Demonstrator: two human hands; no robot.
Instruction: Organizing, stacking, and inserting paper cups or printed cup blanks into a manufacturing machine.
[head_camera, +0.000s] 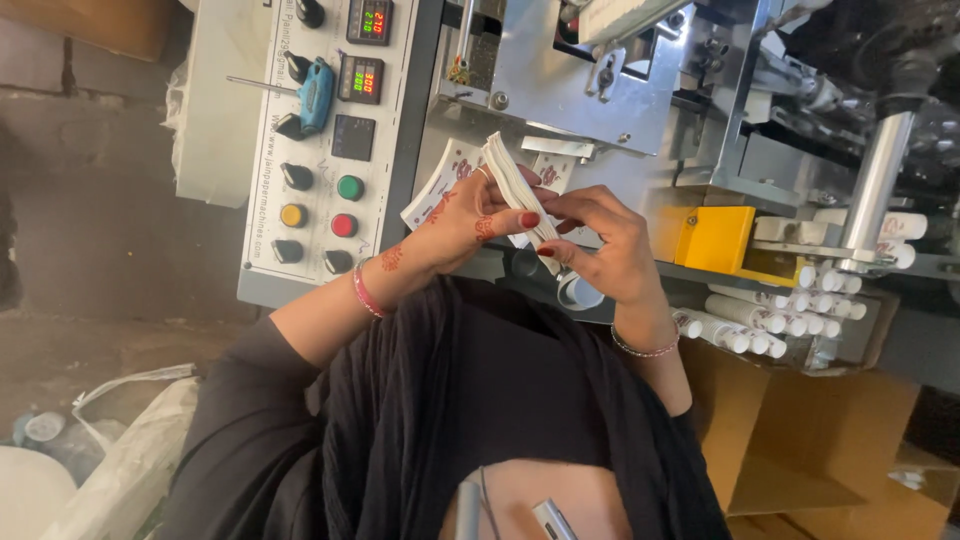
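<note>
Both my hands hold a thin stack of flat white paper blanks (512, 183) with red print, upright in front of a machine. My left hand (455, 225), with red henna marks and a pink bangle at the wrist, grips the stack from the left, thumb across its lower part. From the right, my right hand (605, 245), wearing a thin beaded bracelet, pinches the stack's lower end with its fingertips. More printed blanks (440, 180) lie on the machine just behind my left hand.
A white control panel (300, 240) with knobs, coloured buttons and lit displays stands at the left, a blue-handled tool (316, 93) on it. A yellow machine part (715, 240), several white paper tubes (765, 318) and a cardboard box (800, 440) are at the right. White bags (120, 460) lie lower left.
</note>
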